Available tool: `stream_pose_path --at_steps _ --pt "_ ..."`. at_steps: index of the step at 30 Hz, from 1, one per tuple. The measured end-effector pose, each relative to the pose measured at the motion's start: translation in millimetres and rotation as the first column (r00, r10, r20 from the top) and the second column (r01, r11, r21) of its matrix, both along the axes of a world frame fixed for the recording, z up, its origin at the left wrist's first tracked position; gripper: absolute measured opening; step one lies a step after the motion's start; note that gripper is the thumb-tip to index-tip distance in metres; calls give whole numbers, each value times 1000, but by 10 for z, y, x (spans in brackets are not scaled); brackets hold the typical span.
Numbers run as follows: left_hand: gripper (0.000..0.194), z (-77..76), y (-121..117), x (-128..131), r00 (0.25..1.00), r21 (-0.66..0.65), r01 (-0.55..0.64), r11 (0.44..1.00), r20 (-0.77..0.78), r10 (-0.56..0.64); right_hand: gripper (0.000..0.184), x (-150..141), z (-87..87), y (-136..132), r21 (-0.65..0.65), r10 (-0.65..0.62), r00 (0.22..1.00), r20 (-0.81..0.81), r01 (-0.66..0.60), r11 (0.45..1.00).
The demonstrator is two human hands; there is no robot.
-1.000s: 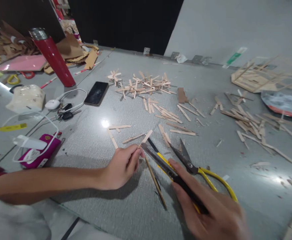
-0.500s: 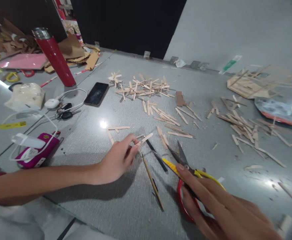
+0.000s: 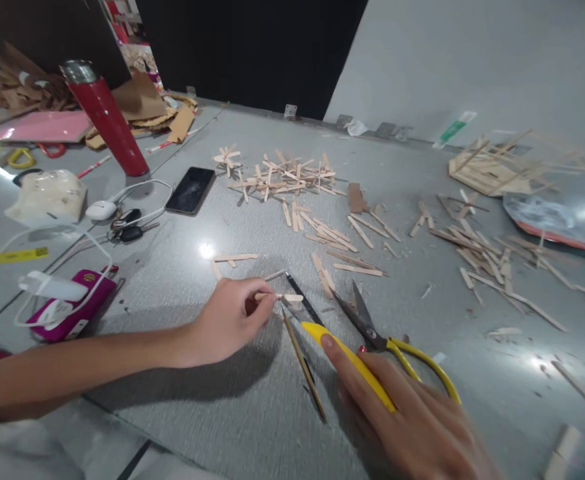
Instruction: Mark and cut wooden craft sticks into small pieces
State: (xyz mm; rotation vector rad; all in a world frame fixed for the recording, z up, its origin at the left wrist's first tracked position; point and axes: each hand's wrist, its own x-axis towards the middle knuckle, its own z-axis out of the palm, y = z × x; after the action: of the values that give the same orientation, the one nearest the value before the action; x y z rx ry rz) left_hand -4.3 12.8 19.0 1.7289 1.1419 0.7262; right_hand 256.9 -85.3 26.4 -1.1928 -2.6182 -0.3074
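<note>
My left hand (image 3: 232,317) pinches a short pale craft stick (image 3: 293,298) between thumb and fingertips, a little above the table. In my right hand (image 3: 407,420) is a yellow craft knife (image 3: 349,363), its blade pointing left at the stick. The blade tip is at the stick's underside; whether it touches I cannot tell. Scissors (image 3: 372,337) lie open just beyond the right hand, which hides their red handle almost wholly. A black pen-like tool (image 3: 306,301) and a thin brown rod (image 3: 303,370) rest between the hands.
Loose craft sticks (image 3: 292,177) are heaped at the back, with more (image 3: 487,257) at right. A phone (image 3: 191,190), red flask (image 3: 107,123), keys (image 3: 131,233) and purple power bank (image 3: 79,303) stand or lie left. A stick-built frame (image 3: 492,177) sits far right.
The knife has swung up and left to the craft stick, and my right hand now covers the red scissors handle. My left hand has tilted the craft stick to nearly level.
</note>
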Motion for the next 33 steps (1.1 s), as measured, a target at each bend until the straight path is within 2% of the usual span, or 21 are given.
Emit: stream_pose_path --at_steps 4,9,12,19,22,24,28,31,33 --pt "26 8 -4 -10 997 85 9 996 -77 -2 55 -26 -60 34 14 65 996 -60 -64 998" --pt "30 37 40 -48 988 188 49 981 -154 -19 48 -96 -142 101 18 2 982 -189 2 1000" --pt "31 18 87 -59 982 205 25 979 -190 14 43 -176 -132 158 32 33 971 -238 -26 999" --pt "37 -53 141 -36 993 148 -115 982 -16 118 46 -276 -147 192 24 16 952 -307 -9 1000" --pt "40 -55 141 -20 993 213 -102 972 -39 113 49 -291 -207 184 0 1 944 -331 -1 1000" --pt "39 -58 123 -9 992 270 -68 960 -81 94 51 -293 -245 187 -29 -25 923 -383 15 999" --pt "18 -111 60 -1 989 289 62 955 -149 -19 46 -291 -275 189 -148 -140 847 -513 74 986" --pt "42 -186 48 -16 978 303 153 941 -183 -100 39 -293 -244 191 -308 -268 785 -558 104 946" --pt "43 -223 69 -31 976 259 164 952 -183 -118 35 -297 -203 205 -426 -370 727 -578 118 897"
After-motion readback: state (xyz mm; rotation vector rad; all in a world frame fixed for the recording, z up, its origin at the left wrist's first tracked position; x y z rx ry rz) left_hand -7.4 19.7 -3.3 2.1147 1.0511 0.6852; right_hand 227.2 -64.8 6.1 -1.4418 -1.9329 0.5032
